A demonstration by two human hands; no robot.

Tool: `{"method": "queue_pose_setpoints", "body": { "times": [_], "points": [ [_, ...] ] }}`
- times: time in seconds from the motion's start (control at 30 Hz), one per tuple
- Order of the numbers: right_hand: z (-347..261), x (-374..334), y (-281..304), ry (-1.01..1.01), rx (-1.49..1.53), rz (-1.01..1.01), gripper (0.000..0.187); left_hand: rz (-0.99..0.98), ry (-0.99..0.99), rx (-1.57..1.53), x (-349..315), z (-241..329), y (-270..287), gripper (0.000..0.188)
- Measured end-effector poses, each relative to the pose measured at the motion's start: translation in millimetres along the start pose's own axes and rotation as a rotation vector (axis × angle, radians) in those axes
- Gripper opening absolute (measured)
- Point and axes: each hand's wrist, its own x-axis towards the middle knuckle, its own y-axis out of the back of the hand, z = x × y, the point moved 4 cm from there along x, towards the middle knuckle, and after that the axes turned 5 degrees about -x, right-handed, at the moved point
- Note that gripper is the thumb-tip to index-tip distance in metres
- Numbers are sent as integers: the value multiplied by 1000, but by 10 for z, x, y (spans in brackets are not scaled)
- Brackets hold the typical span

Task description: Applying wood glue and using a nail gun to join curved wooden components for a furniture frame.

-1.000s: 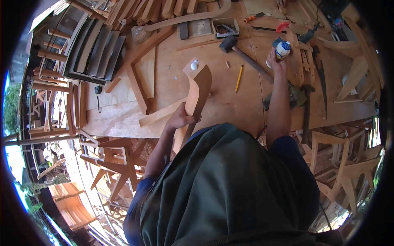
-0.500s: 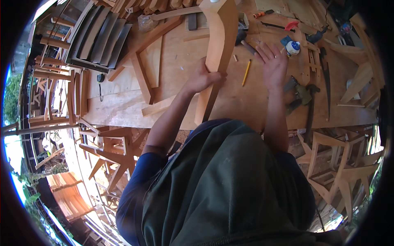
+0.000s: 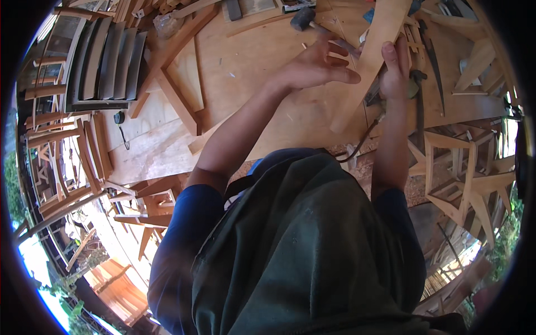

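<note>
A long, curved, pale wooden piece slants over the right half of the workbench, its upper end cut off by the picture's edge. My right hand is closed round its right side, the thumb lying along the near face; part of the fingers is behind the wood. To the left of it, my left hand has its fingers apart and holds nothing, the thumb pointing at the wood. Past the left hand lies a mallet with a black head, its handle reaching toward the wooden piece.
Joined wooden bars lie on the workbench, left of my left arm. A tape measure sits by the left edge, near a stack of curved panels. A handsaw lies at the right. Wooden frames stand below the bench.
The wooden piece has gone from my left hand to my right and shifted rightward, tilting. My left hand has let go. My right hand, open before, is now closed on it.
</note>
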Motion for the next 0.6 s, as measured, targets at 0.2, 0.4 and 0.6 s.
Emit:
{"method": "queue_pose_setpoints", "body": {
  "times": [0.2, 0.4, 0.6],
  "points": [
    [-20, -573, 443, -183, -127, 148, 51, -41, 214, 766, -529, -983, 1263, 87],
    [304, -1545, 385, -375, -395, 144, 44, -142, 269, 782, -744, -2018, 1714, 89],
    [655, -1900, 128, -746, 320, 52, 45, 47, 53, 664, -722, -1953, 1769, 80]
  ]
}}
